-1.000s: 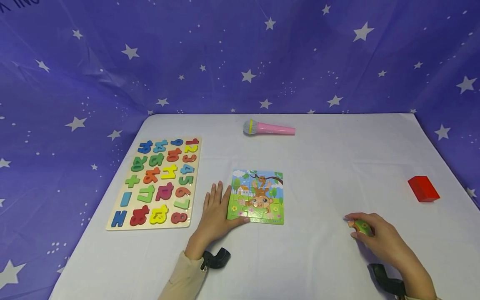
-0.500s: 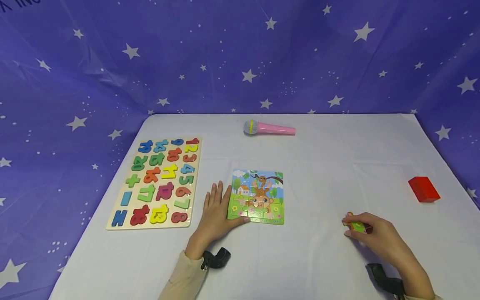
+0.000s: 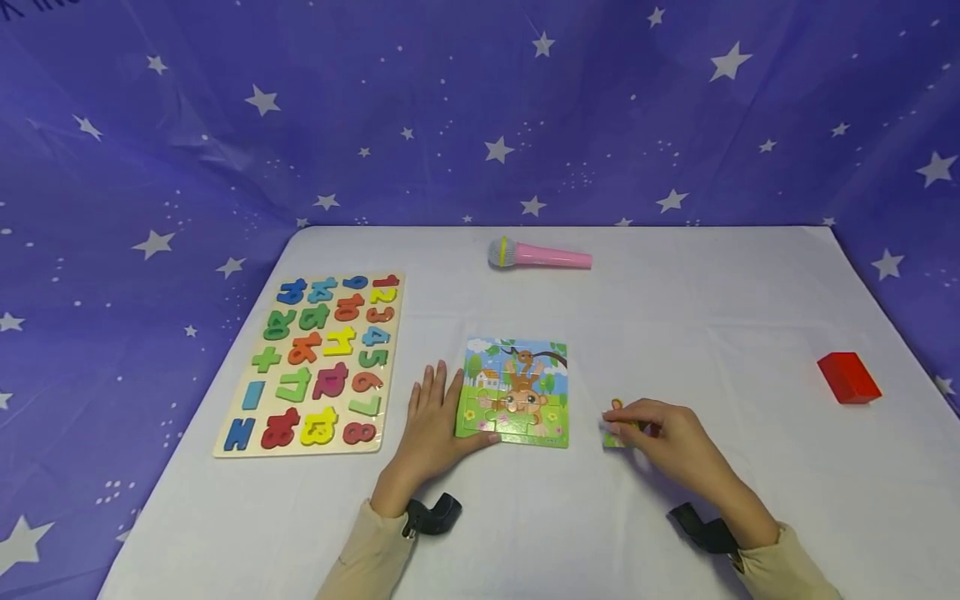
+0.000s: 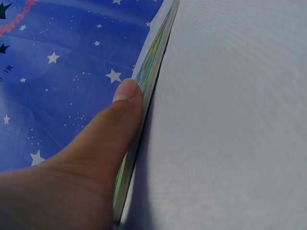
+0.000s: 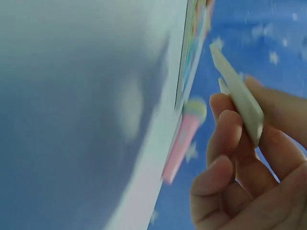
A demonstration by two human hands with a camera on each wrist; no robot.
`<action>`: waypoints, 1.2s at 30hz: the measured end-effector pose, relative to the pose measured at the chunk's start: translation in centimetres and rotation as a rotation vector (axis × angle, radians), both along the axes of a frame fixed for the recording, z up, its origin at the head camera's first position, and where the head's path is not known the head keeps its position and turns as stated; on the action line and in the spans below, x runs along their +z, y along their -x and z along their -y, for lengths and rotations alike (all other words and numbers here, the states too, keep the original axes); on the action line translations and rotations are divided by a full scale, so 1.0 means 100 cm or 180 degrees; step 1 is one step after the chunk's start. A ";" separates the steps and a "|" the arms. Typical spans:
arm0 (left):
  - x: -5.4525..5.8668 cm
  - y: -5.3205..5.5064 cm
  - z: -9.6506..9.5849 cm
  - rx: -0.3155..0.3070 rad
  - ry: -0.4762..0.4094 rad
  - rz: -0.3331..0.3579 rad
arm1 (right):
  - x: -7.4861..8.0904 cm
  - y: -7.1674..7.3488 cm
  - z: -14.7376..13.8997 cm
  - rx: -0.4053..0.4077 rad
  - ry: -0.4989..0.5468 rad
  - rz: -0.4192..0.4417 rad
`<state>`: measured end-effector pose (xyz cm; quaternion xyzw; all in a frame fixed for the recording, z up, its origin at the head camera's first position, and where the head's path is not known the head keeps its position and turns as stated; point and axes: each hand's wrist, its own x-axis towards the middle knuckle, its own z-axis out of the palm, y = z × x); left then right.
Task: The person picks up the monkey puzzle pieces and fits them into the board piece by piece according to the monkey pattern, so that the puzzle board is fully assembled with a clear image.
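Observation:
My left hand (image 3: pixel 431 427) rests on the table with its fingers straight, beside the left edge of a square monkey jigsaw puzzle (image 3: pixel 516 387). Its thumb (image 4: pixel 115 120) lies against the puzzle's near edge in the left wrist view. To the right of the puzzle and apart from it, my right hand (image 3: pixel 678 437) pinches a small green-and-orange puzzle piece (image 3: pixel 614 440) between thumb and fingers. In the right wrist view the puzzle piece (image 5: pixel 242 98) shows its pale side, tilted; fingers partly cover its picture in the head view.
A wooden number board (image 3: pixel 311 367) lies at the left. Behind the puzzle is a pink toy microphone (image 3: pixel 543 254). A red block (image 3: pixel 848 377) sits near the right edge of the white table (image 3: pixel 712 292). Starry blue-purple cloth (image 3: pixel 450 100) hangs behind.
My right hand has turned the puzzle piece between its fingers and carried it left, closer to the puzzle. My left hand has stayed at the puzzle's edge.

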<state>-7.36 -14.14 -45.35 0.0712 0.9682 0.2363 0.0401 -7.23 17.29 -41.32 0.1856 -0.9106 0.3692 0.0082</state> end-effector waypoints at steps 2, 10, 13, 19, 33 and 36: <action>0.000 0.000 -0.001 -0.0005 0.0003 -0.0004 | 0.000 0.003 0.011 0.0163 0.0093 0.0103; 0.001 0.001 -0.002 -0.0022 0.0003 -0.0009 | -0.001 0.014 0.050 0.0442 0.0299 0.0277; 0.002 0.001 -0.002 -0.0025 0.0008 -0.0005 | -0.002 0.018 0.060 0.0425 0.0218 0.0242; 0.001 0.001 -0.002 -0.0020 0.0019 0.0006 | -0.004 0.029 0.069 0.0406 -0.0002 0.0394; 0.000 0.000 0.000 0.0002 0.0030 -0.0017 | -0.006 0.042 0.079 0.0656 -0.0252 0.0602; 0.000 0.000 0.000 0.0005 0.0032 -0.0028 | -0.005 0.041 0.080 0.0621 -0.0451 0.0529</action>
